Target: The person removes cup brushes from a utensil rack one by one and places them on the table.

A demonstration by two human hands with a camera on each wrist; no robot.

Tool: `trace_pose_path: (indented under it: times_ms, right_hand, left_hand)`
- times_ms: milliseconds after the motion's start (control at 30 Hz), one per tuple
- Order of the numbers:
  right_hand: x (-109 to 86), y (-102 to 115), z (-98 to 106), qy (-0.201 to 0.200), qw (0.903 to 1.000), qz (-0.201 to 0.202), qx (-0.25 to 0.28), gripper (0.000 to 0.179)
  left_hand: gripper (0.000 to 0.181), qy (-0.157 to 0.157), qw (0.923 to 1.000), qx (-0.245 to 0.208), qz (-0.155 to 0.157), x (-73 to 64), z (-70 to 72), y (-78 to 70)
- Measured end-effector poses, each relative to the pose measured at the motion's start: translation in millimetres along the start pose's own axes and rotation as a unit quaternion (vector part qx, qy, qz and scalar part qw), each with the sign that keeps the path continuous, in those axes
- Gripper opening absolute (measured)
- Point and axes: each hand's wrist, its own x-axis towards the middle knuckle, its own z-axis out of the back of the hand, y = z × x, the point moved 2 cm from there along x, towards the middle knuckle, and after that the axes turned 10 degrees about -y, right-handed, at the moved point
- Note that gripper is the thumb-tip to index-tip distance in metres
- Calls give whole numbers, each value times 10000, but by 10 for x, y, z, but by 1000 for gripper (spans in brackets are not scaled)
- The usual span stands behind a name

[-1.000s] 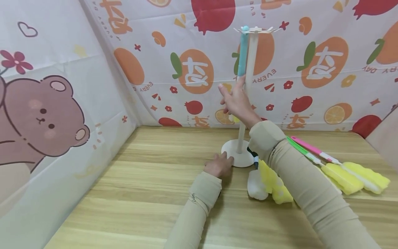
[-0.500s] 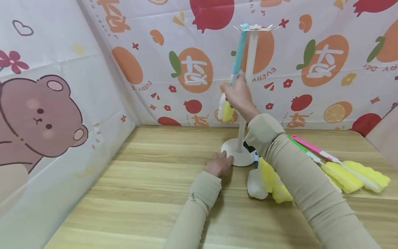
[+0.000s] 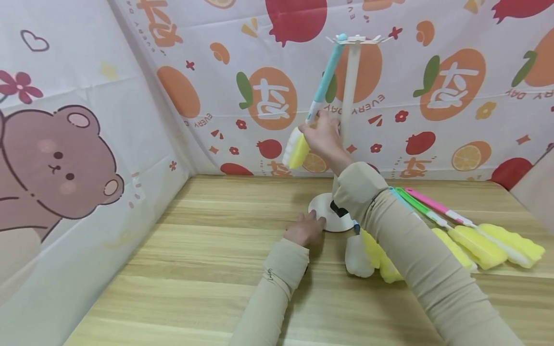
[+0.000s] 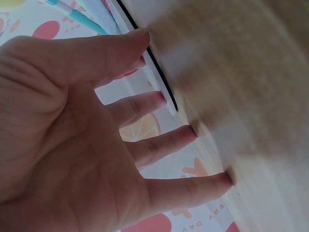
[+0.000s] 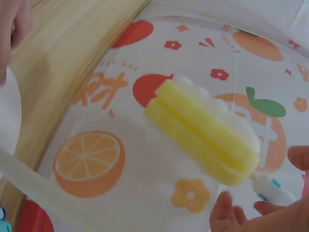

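A white stand with a ring of hooks at its top (image 3: pixel 358 40) rises from a round base (image 3: pixel 322 204). From one hook hangs a sponge bottle brush (image 3: pixel 326 81) with a turquoise handle, tilted out to the left of the pole. Its yellow and white sponge head (image 5: pixel 203 135) points down. My right hand (image 3: pixel 326 139) is at the brush's white neck, thumb and fingers spread apart on either side of it in the right wrist view. My left hand (image 3: pixel 305 229) has its fingers extended, thumb and fingertips at the base's edge and on the tabletop.
Several more sponge brushes lie on the wooden table (image 3: pixel 195 269) to the right, among them one with a pink handle (image 3: pixel 433 202) and one with a green handle (image 3: pixel 420 206). A white sponge head (image 3: pixel 359 257) lies in front of the base. Printed cloth (image 3: pixel 268 48) hangs behind.
The hanging brush has swung from nearly vertical to a slant, its sponge head moving left. My right hand has moved slightly left and down with it. My left hand has stayed at the base.
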Motion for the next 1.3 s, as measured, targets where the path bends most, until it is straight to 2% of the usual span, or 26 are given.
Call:
trace_pose_path:
  times_ms: [133, 233, 367, 633, 767, 933, 1300]
  right_hand:
    - [32, 10, 30, -330, 9978, 133, 557, 56]
    - [52, 13, 58, -363, 9950, 71, 928, 59]
    - [72, 17, 61, -422, 9942, -27, 986, 64]
    - [86, -3, 64, -759, 9969, 143, 152, 47]
    - [69, -6, 68, -891, 9954, 356, -48, 40]
    - [39, -13, 23, -990, 9925, 626, -344, 37]
    - [6, -93, -8, -1299, 9858, 805, -690, 39]
  left_hand:
    - [40, -34, 10000, 61, -23, 8, 14, -20]
    - [40, -5, 9999, 140, 22, 23, 22, -22]
    - [40, 17, 9998, 174, 50, 35, 22, -22]
    - [38, -37, 9999, 129, -7, 27, 13, -28]
    - [40, -3, 10000, 76, -12, 21, 19, -19]
    - [39, -66, 9999, 62, -52, 16, 14, 13]
    - [40, -133, 9998, 19, -130, 11, -19, -2]
